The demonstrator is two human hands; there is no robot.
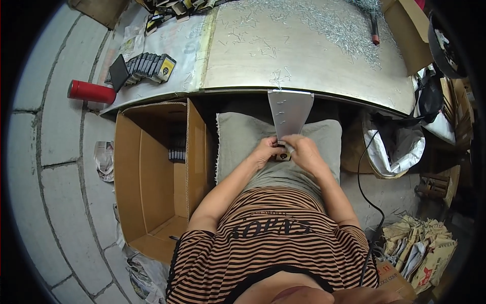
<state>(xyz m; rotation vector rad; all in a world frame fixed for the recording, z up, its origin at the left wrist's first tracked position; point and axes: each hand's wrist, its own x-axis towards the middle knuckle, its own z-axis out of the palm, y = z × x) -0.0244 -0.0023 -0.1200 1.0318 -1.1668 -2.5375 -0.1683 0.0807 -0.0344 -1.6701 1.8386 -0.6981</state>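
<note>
Above my lap, both hands meet at the lower end of a grey metal chute (pixel 289 112) that slopes down from the table edge. A few thin metal pins, perhaps nails, lie on the chute. My left hand (pixel 265 153) is closed on a small yellow-and-black box (pixel 283 157), thumb across it. From the other side, my right hand (pixel 304 152) reaches over the top of that box with its fingers bent together. Whatever sits between the right fingertips is hidden.
Loose metal pins (pixel 324 30) cover much of the table (pixel 243 61). A row of small boxes (pixel 147 67) and a red cylinder (pixel 91 91) lie at left. An open cardboard carton (pixel 147 177) stands beside my left arm; a white-lined bin (pixel 400 152) and black cable (pixel 365 195) are at right.
</note>
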